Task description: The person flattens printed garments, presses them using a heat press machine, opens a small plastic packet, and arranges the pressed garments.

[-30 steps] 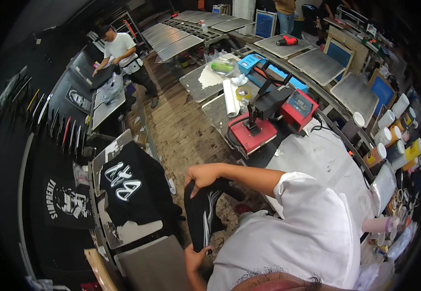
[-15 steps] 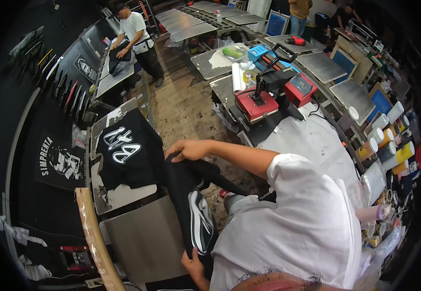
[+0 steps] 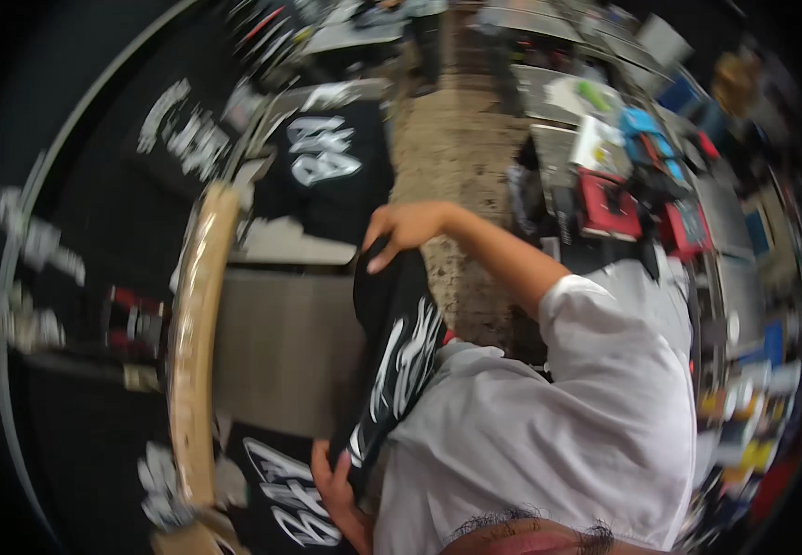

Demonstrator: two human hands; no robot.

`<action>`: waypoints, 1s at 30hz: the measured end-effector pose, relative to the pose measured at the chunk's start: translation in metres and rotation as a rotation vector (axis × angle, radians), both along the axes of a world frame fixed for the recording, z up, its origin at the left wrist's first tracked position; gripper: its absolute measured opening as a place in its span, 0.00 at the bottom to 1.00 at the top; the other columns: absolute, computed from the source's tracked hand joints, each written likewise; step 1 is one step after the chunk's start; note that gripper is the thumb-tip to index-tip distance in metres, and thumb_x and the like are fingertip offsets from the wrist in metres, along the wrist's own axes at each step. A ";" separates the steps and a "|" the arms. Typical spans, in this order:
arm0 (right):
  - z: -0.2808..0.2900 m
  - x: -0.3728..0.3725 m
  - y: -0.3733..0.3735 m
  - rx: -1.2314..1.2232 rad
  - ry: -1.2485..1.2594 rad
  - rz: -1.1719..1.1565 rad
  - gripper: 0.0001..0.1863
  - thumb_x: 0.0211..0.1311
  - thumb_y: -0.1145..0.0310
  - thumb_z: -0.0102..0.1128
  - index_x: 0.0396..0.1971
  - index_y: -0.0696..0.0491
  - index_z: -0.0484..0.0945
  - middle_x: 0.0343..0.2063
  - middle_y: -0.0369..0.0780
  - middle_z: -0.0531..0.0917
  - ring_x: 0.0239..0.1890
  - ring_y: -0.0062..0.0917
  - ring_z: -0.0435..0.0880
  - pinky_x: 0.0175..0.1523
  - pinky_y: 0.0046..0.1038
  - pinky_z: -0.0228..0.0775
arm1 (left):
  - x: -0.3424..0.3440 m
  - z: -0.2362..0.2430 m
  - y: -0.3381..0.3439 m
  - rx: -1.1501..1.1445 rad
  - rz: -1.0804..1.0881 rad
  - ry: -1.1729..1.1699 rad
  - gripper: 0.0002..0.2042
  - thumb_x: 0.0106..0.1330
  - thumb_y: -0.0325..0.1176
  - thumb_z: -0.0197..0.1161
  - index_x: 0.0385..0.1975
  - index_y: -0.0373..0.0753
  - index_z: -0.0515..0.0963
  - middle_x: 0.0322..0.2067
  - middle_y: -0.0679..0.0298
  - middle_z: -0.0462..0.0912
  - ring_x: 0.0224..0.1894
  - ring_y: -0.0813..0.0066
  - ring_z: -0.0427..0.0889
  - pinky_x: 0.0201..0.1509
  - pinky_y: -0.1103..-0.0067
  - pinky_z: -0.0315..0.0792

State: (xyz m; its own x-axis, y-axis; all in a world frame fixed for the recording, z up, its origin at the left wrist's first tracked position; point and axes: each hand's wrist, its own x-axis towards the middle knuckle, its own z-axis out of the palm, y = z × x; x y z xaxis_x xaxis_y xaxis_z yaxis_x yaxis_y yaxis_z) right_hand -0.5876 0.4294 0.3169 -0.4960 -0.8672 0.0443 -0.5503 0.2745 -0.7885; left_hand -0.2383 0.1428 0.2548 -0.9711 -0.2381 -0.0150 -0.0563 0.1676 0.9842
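A black shirt (image 3: 385, 305) with a white print is stretched between my two hands, in front of my white top. My right hand (image 3: 405, 231) pinches its upper end, the arm reaching out from my short sleeve. Lower down, my left hand (image 3: 331, 481) has its fingers around the near end of the cloth. Under the left hand lies another black shirt (image 3: 248, 462) with bold white lettering. A third black shirt (image 3: 345, 199), also printed in white, lies flat on a platen beyond my right hand. Motion blurs the picture.
A bare metal platen (image 3: 285, 347) sits left of the held shirt. Along it runs a long tan roll (image 3: 199, 370) in clear wrap. A red heat press (image 3: 609, 205) stands on the right. Far off, a co-worker's dark legs (image 3: 426, 46) show beside the wooden floor (image 3: 475, 139).
My view has swung toward the left, so the scene sits further right and higher. The held shirt has moved over the bare platen's near edge, and the lettered shirt below has come into view.
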 end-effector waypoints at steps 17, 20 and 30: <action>0.104 -0.033 -0.103 -0.460 0.615 -0.030 0.13 0.47 0.77 0.70 0.36 0.60 0.81 0.28 0.37 0.81 0.35 0.22 0.79 0.44 0.21 0.69 | 0.024 0.130 -0.003 -0.996 0.867 0.383 0.09 0.49 0.16 0.60 0.31 0.30 0.80 0.28 0.54 0.84 0.28 0.67 0.84 0.36 0.79 0.75; 0.083 -0.023 -0.102 -0.551 0.582 -0.081 0.14 0.45 0.82 0.65 0.36 0.59 0.82 0.29 0.36 0.81 0.34 0.21 0.78 0.42 0.20 0.68 | 0.016 0.109 0.008 -0.903 1.053 0.476 0.08 0.54 0.15 0.63 0.33 0.29 0.79 0.29 0.57 0.85 0.30 0.73 0.83 0.37 0.82 0.75; -0.091 -0.082 -0.128 -0.163 0.028 0.008 0.13 0.46 0.78 0.62 0.35 0.61 0.82 0.33 0.38 0.80 0.40 0.22 0.78 0.48 0.21 0.66 | 0.002 -0.073 -0.041 -0.325 1.189 0.010 0.07 0.60 0.25 0.65 0.37 0.32 0.82 0.30 0.66 0.80 0.29 0.84 0.71 0.36 0.87 0.66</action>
State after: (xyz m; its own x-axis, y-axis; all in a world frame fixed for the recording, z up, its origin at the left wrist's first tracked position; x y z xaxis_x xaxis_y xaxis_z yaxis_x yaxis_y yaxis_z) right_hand -0.6691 0.3018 0.2259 -0.4857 -0.8512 0.1987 -0.5747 0.1397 -0.8064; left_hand -0.2365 0.1023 0.1814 -0.1481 -0.9651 0.2161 -0.3337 0.2544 0.9077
